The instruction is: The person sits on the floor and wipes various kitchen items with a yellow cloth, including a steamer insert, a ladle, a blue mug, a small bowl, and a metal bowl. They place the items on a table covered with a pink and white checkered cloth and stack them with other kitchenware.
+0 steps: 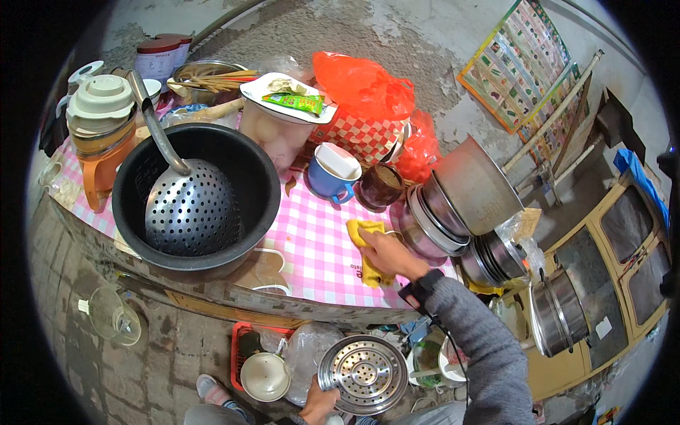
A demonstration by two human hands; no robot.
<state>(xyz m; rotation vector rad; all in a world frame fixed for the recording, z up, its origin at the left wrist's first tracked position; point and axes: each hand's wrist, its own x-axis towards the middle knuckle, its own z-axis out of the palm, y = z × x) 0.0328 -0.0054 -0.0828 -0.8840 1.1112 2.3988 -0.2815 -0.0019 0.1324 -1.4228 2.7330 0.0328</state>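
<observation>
My right hand presses a yellow cloth against the pink checked tablecloth, near the table's front edge. Low in front of me, my left hand grips the rim of a round metal steamer tray with holes in it. A large black pot stands on the table's left part, with a perforated metal skimmer resting inside. Beyond the cloth are a blue mug with a white block on top and a dark brown jar.
Stacked metal pots crowd the table's right end. An orange pitcher stands far left. Red plastic bags and a lidded container of eggs line the back. Below are a cream bowl, a red basket and a clear jar.
</observation>
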